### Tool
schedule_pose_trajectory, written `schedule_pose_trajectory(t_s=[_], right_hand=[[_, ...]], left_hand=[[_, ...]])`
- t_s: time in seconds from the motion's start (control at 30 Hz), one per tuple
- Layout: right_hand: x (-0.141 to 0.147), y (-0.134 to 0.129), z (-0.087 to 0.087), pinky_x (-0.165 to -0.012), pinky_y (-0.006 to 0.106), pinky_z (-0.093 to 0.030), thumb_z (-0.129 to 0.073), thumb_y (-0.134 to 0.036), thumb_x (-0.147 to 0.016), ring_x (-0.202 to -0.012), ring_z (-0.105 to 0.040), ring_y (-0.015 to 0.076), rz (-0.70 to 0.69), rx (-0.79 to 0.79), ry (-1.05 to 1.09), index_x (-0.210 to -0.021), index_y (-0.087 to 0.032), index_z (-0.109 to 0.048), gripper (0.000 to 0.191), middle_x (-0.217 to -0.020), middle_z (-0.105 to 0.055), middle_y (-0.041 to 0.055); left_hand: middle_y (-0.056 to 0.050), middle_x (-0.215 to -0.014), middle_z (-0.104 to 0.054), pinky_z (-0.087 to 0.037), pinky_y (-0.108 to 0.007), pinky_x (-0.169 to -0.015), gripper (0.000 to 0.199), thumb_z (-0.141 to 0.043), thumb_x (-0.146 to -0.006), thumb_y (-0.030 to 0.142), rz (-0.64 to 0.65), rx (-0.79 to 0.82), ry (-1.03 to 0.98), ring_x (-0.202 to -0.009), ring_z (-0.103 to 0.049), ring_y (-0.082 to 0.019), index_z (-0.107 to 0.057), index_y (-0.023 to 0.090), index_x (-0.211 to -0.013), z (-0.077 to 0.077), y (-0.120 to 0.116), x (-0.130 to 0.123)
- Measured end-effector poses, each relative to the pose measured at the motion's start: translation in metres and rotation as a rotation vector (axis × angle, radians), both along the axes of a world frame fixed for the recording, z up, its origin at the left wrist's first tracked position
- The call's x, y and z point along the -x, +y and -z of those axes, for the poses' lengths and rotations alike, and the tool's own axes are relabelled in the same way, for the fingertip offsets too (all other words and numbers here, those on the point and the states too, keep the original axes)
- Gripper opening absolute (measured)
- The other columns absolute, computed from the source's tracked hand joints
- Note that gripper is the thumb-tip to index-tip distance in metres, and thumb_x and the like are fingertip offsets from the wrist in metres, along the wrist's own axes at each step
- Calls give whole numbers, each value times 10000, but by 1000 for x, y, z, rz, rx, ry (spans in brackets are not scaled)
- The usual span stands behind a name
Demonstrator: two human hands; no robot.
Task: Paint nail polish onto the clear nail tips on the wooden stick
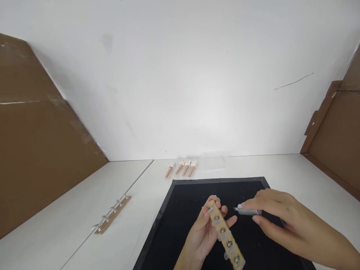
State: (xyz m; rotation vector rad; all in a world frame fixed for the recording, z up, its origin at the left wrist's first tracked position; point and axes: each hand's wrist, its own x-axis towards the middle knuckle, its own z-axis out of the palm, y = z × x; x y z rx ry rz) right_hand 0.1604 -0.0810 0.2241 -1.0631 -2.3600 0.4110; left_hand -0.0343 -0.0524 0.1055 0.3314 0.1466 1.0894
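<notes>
My left hand (pixel 203 233) is closed round the upper end of a light wooden strip (pixel 226 237), which slants down toward me. A row of round metal studs runs along it, with clear, nail-shaped plastic tips at its left side. A small pale-blue spot shows by my left fingertips; I cannot make out what it is. Just to the right, my right hand (pixel 281 213) pinches a short grey cylindrical tool (pixel 249 212) between thumb and fingers. Its thin dark tip points left toward the strip, apart from it. Both hands are above a black mat (pixel 188 198).
A second wooden strip (pixel 113 215) with metal studs and clear tips lies on the white table (pixel 70 198) at the left. Several small pink-and-white pieces (pixel 185 168) lie behind the mat. Brown cardboard walls (pixel 36 131) flank both sides; a white wall (pixel 180 82) rises behind.
</notes>
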Motion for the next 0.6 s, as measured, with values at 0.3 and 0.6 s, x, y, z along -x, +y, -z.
schedule_pose_trajectory(t_s=[0.3, 0.6], right_hand=[[-1, 6, 5, -594, 277, -501, -411, -231, -911, -704, -620, 161, 165, 186, 83, -1078, -261, -595, 250, -964, -672, 41], [-7, 34, 18, -463, 240, -373, -386, -277, -909, -509, -492, 137, 266, 265, -97, -754, -193, -576, 259, -612, -555, -7]], left_hand=[[56, -822, -721, -494, -215, -684, 267, -779, -591, 232, -119, 98, 22, -711, -635, -86, -689, 249, -841, 10, -1, 5], [52, -881, -705, -464, -151, -620, 194, -720, -671, 179, -223, 69, -31, -732, -630, -72, -693, 281, -834, 16, 2, 4]])
